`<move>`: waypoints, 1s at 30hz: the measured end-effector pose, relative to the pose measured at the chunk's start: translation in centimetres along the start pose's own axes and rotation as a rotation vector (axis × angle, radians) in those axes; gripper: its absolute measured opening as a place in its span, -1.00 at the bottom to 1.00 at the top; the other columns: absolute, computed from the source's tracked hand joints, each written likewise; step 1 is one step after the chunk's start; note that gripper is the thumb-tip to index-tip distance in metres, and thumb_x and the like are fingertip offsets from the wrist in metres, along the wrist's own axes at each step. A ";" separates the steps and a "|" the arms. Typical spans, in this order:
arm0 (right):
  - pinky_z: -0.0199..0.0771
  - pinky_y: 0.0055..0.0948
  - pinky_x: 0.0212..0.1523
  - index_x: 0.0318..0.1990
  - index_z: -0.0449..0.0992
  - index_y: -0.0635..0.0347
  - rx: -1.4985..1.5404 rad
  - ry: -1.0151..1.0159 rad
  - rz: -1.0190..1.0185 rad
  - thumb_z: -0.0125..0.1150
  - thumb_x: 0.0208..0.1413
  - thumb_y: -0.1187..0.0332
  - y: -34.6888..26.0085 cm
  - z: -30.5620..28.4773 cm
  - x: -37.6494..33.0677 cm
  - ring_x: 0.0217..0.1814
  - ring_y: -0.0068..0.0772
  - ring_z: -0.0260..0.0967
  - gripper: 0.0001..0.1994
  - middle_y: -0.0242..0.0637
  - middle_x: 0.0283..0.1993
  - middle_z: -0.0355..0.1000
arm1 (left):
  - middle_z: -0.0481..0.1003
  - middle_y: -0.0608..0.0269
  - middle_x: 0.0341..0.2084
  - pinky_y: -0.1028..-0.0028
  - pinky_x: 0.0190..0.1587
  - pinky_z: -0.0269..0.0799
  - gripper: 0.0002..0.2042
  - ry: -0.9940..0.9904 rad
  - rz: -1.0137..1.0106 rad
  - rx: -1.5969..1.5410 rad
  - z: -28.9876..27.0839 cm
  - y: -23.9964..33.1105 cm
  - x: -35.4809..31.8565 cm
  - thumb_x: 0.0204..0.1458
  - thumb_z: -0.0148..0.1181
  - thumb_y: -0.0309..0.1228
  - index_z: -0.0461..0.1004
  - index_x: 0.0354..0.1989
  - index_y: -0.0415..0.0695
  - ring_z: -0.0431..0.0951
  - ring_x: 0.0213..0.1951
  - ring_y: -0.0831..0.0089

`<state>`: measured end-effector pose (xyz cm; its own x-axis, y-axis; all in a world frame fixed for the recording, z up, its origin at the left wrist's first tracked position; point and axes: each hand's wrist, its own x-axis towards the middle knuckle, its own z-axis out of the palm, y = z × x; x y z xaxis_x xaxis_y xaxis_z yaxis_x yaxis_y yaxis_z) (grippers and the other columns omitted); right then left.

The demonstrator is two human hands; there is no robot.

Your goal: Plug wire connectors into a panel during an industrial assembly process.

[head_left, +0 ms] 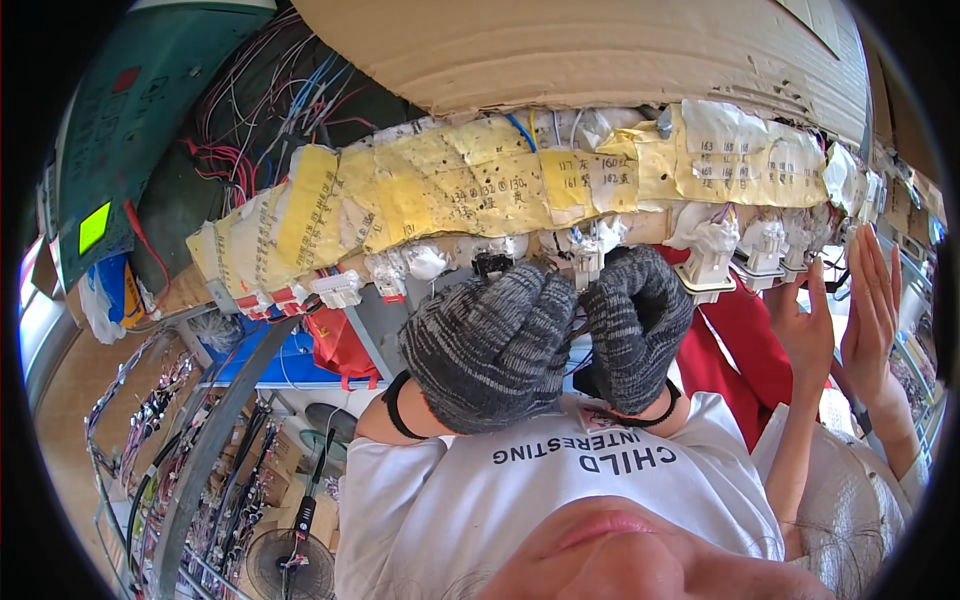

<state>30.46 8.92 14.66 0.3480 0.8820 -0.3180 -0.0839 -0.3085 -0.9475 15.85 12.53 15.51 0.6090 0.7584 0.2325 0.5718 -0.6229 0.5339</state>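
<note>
- Both hands are covered by grey knitted gloves and are raised side by side, close together, to a long board overhead.
- The left hand point(490, 345) is seen curled, its fingers point(525, 290) bent shut around something small just below a black connector point(492, 263); what is gripped cannot be told.
- The right hand point(637, 325) is likewise curled, its fingers point(640, 275) closed beside a white connector point(588, 255); the gripped item is hidden.
- Thin wires point(578, 335) are seen in the gap between the two sets of fingers.
- Just above the fingers, the board point(480, 190) is covered with yellow paper labels point(420, 195).
- White connector blocks point(712, 250) are hung along the board's lower edge, to the right of the fingers.
- Farther right, two bare hands of another person point(850, 320) are held up, open, near the board's end.
- Above everything, a cardboard sheet point(600, 50) is seen.
</note>
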 end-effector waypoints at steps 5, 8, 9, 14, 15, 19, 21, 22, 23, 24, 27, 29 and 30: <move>0.30 -0.56 -0.42 -0.52 0.39 0.25 0.037 -0.004 -0.017 0.16 -0.21 0.56 0.0 0.1 0.0 -0.48 -0.57 0.25 -0.92 -0.37 -0.51 0.33 | 0.41 0.16 -0.25 0.26 -0.29 0.37 -0.63 0.009 0.028 0.070 0.0 0.1 0.2 -0.24 0.16 -0.35 0.46 -0.17 -0.14 0.45 -0.25 0.28; 0.31 -0.55 -0.42 -0.52 0.39 0.26 -0.001 -0.011 -0.034 0.17 -0.22 0.56 0.1 -0.1 0.0 -0.48 -0.56 0.26 -0.92 -0.36 -0.51 0.34 | 0.41 0.16 -0.25 0.26 -0.29 0.37 -0.64 0.024 0.028 0.058 -0.1 0.0 0.3 -0.24 0.16 -0.35 0.46 -0.18 -0.13 0.45 -0.24 0.28; 0.31 -0.55 -0.42 -0.52 0.39 0.26 -0.001 -0.010 -0.034 0.17 -0.22 0.56 0.1 -0.1 0.0 -0.48 -0.56 0.26 -0.92 -0.36 -0.51 0.34 | 0.41 0.16 -0.25 0.26 -0.29 0.37 -0.64 0.024 0.028 0.058 -0.1 0.0 0.3 -0.24 0.16 -0.35 0.46 -0.18 -0.13 0.45 -0.24 0.28; 0.31 -0.55 -0.42 -0.51 0.39 0.27 0.007 -0.006 -0.031 0.17 -0.22 0.56 0.3 0.0 0.0 -0.48 -0.56 0.26 -0.91 -0.35 -0.52 0.34 | 0.41 0.16 -0.25 0.25 -0.29 0.37 -0.64 -0.001 -0.018 0.017 0.0 0.1 0.3 -0.27 0.17 -0.36 0.47 -0.19 -0.12 0.45 -0.25 0.28; 0.31 -0.55 -0.42 -0.51 0.39 0.27 0.008 -0.007 -0.031 0.17 -0.22 0.56 0.3 0.0 0.0 -0.48 -0.56 0.26 -0.91 -0.35 -0.52 0.34 | 0.41 0.16 -0.25 0.25 -0.29 0.37 -0.64 -0.001 -0.019 0.018 0.1 0.2 0.2 -0.27 0.17 -0.36 0.47 -0.19 -0.12 0.45 -0.25 0.28; 0.31 -0.56 -0.42 -0.51 0.38 0.27 0.049 -0.015 0.005 0.15 -0.21 0.58 -0.1 0.0 0.0 -0.48 -0.57 0.25 -0.92 -0.37 -0.52 0.33 | 0.41 0.16 -0.26 0.24 -0.30 0.37 -0.63 0.042 -0.019 0.018 0.0 0.2 0.4 -0.29 0.18 -0.37 0.46 -0.19 -0.13 0.46 -0.26 0.25; 0.31 -0.56 -0.42 -0.51 0.38 0.27 0.054 -0.010 0.008 0.15 -0.20 0.59 0.0 0.0 0.0 -0.48 -0.57 0.25 -0.92 -0.37 -0.51 0.33 | 0.42 0.16 -0.27 0.24 -0.30 0.38 -0.62 0.041 -0.017 0.017 0.0 0.2 0.4 -0.30 0.18 -0.38 0.46 -0.19 -0.13 0.46 -0.26 0.24; 0.31 -0.57 -0.42 -0.52 0.38 0.26 0.020 -0.003 0.003 0.15 -0.19 0.58 0.1 0.1 0.0 -0.48 -0.58 0.25 -0.92 -0.37 -0.51 0.33 | 0.42 0.16 -0.27 0.24 -0.31 0.38 -0.62 0.060 -0.011 0.009 0.1 0.1 0.4 -0.30 0.19 -0.39 0.46 -0.19 -0.14 0.46 -0.27 0.24; 0.31 -0.57 -0.42 -0.52 0.37 0.26 -0.014 0.005 -0.003 0.15 -0.18 0.58 0.1 0.1 0.0 -0.48 -0.58 0.24 -0.92 -0.37 -0.51 0.32 | 0.42 0.16 -0.28 0.23 -0.31 0.38 -0.62 0.078 -0.006 0.002 0.1 0.1 0.4 -0.31 0.19 -0.39 0.46 -0.19 -0.14 0.46 -0.27 0.23; 0.31 -0.57 -0.42 -0.52 0.37 0.26 -0.013 0.004 -0.003 0.15 -0.18 0.58 0.2 0.2 -0.1 -0.48 -0.58 0.24 -0.92 -0.37 -0.51 0.32 | 0.42 0.16 -0.28 0.23 -0.31 0.38 -0.62 0.078 -0.006 0.003 0.2 0.1 0.4 -0.31 0.19 -0.39 0.46 -0.19 -0.14 0.46 -0.27 0.23; 0.31 -0.58 -0.42 -0.51 0.37 0.26 0.060 0.046 0.056 0.15 -0.13 0.56 0.0 0.4 -0.2 -0.47 -0.58 0.25 -0.93 -0.37 -0.51 0.32 | 0.42 0.15 -0.29 0.23 -0.32 0.38 -0.61 0.097 0.001 -0.007 0.4 0.0 0.5 -0.33 0.20 -0.39 0.46 -0.19 -0.16 0.46 -0.28 0.23; 0.31 -0.57 -0.43 -0.50 0.36 0.26 0.168 0.028 0.071 0.13 -0.08 0.56 -0.2 0.5 -0.2 -0.47 -0.59 0.25 -0.93 -0.38 -0.50 0.32 | 0.42 0.18 -0.30 0.24 -0.30 0.37 -0.58 0.048 -0.036 -0.049 0.3 0.0 0.4 -0.35 0.22 -0.36 0.46 -0.18 -0.12 0.46 -0.27 0.25; 0.31 -0.57 -0.43 -0.50 0.36 0.26 0.170 0.028 0.070 0.13 -0.08 0.56 -0.2 0.6 -0.2 -0.47 -0.59 0.25 -0.93 -0.38 -0.50 0.32 | 0.42 0.18 -0.30 0.24 -0.29 0.36 -0.59 0.037 -0.043 -0.059 0.3 0.0 0.3 -0.35 0.22 -0.36 0.46 -0.18 -0.11 0.46 -0.27 0.25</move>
<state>29.84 8.99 14.92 0.3610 0.8497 -0.3844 -0.2645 -0.3020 -0.9159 16.22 12.74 15.32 0.5631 0.7914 0.2379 0.5632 -0.5781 0.5905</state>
